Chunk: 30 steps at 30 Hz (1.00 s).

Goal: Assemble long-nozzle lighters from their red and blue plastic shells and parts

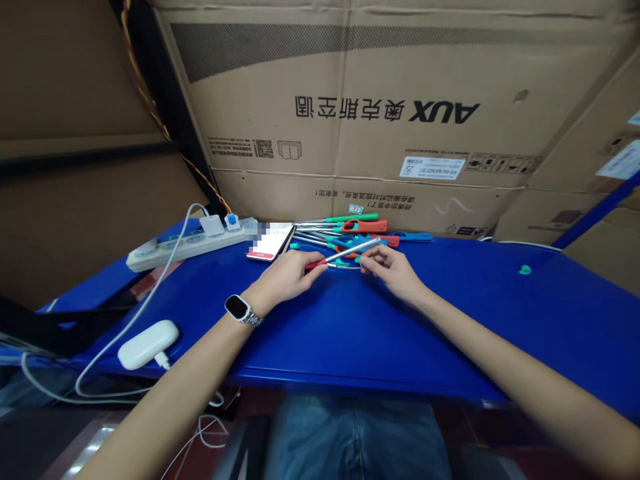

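Note:
My left hand (287, 275), a smartwatch on its wrist, is closed around the red handle end of a long lighter (345, 252) with a metal tube. My right hand (389, 265) pinches something small at the tube's far end, beside a teal cap; I cannot make out what it pinches. Both hands hover just above the blue table (450, 313). Right behind them lies a pile of several similar lighters (357, 230) with red, green and blue handles.
A phone (270, 241) lies left of the pile, beside a white power strip (193, 241) with plugs. A white charger case (147, 343) with cable sits at the table's left front edge. A small teal cap (525, 269) lies far right. Cardboard boxes (350, 100) stand behind.

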Tool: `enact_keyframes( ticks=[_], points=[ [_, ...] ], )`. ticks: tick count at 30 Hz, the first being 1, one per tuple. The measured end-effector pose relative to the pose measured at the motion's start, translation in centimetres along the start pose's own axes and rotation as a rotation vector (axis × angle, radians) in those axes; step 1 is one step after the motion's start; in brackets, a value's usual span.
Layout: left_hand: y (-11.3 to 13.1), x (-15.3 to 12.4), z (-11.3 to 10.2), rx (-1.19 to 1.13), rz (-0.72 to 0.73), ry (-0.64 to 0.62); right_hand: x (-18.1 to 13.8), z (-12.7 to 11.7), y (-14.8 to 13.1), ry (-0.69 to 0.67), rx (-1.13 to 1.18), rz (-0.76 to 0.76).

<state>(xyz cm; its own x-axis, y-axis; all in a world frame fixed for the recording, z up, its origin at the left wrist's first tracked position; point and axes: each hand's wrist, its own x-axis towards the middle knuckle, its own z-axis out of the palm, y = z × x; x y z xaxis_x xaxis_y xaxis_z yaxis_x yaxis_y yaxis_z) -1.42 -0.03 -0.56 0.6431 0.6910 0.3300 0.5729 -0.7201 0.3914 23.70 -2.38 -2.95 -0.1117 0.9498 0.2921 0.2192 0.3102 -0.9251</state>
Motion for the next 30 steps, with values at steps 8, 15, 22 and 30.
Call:
enact_keyframes(
  ticks=[8, 15, 22, 30],
  points=[
    [0.3, 0.0, 0.4, 0.068, 0.024, -0.080, -0.8, -1.6, 0.1, 0.242, 0.384, 0.181],
    [0.6, 0.0, 0.0, 0.055, 0.048, -0.085, -0.6, -1.6, 0.4, 0.336, 0.323, 0.168],
    [1.0, -0.1, 0.2, 0.060, 0.066, -0.114, -1.0, -1.0, -0.1, 0.240, 0.153, 0.043],
    [1.1, -0.1, 0.2, 0.088, 0.059, -0.111, -1.1, -1.0, -0.1, 0.235, 0.250, 0.071]
  ],
)
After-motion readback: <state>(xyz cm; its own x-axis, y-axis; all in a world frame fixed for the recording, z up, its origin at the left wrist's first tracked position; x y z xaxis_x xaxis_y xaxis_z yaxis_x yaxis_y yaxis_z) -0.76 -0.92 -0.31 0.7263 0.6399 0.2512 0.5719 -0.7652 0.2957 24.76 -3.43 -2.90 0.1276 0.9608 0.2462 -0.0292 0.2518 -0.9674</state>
